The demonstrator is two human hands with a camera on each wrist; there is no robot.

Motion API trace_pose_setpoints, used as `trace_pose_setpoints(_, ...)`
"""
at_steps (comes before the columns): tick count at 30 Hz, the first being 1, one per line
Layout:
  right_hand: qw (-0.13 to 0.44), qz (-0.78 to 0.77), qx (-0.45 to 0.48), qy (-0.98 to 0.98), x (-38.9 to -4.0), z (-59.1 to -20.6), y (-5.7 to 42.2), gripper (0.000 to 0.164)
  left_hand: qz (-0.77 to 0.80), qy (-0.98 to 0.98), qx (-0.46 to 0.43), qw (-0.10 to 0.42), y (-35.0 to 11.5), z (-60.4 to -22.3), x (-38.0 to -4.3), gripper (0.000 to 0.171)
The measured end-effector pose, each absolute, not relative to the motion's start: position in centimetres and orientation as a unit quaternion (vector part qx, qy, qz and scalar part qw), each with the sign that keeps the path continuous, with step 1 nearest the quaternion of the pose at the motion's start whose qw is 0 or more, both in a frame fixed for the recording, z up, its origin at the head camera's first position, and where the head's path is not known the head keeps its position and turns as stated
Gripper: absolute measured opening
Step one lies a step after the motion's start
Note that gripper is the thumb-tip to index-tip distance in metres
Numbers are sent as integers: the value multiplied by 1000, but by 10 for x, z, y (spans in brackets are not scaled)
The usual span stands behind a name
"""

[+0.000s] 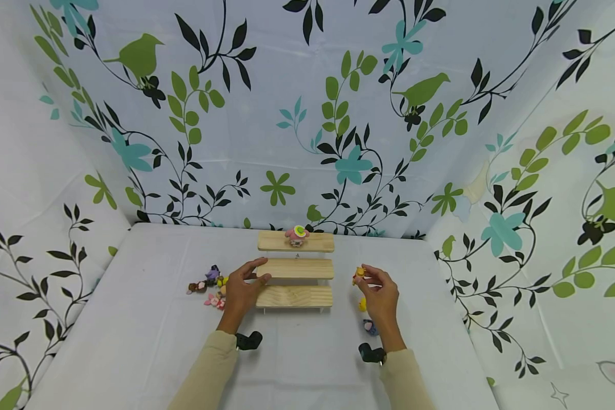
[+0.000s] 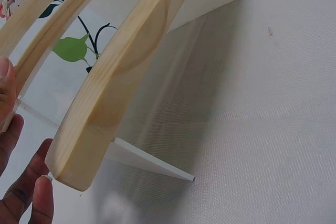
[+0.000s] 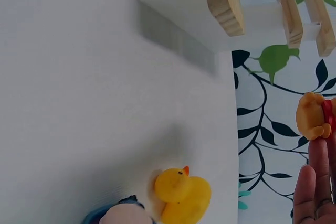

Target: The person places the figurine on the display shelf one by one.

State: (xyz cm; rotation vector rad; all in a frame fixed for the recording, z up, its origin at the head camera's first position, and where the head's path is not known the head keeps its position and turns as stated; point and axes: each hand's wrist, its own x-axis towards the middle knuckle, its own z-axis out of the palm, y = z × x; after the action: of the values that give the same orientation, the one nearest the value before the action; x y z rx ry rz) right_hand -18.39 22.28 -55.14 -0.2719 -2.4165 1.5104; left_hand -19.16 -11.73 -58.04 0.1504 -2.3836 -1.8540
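Note:
A three-step wooden display shelf (image 1: 294, 268) with white side supports stands on the white-covered table. My left hand (image 1: 241, 293) grips the left end of its middle board, thumb at the front edge. To the right of the shelf, my right hand (image 1: 382, 299) pinches a small orange-yellow bear figurine (image 3: 311, 118) with a red top, held above the table. A pink figurine (image 1: 297, 236) with a green and yellow round part sits on the top board. Beneath the right hand are a yellow rubber duck (image 3: 185, 195) and a blue figurine (image 1: 370, 327) with a pale front.
Several small figurines lie in a cluster left of the left hand, among them a purple one (image 1: 213, 273), a brown one (image 1: 197, 287) and a pink one (image 1: 214, 302). Leaf-patterned cloth (image 1: 287, 142) hangs behind the shelf and along both sides of the table.

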Motion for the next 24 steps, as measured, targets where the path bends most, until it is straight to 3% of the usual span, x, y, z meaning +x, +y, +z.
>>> trace_pose_setpoints(24,162,541,-18,-825,-221,-513,188,36,-613,-787,48,58,-117,-580,-192,45)
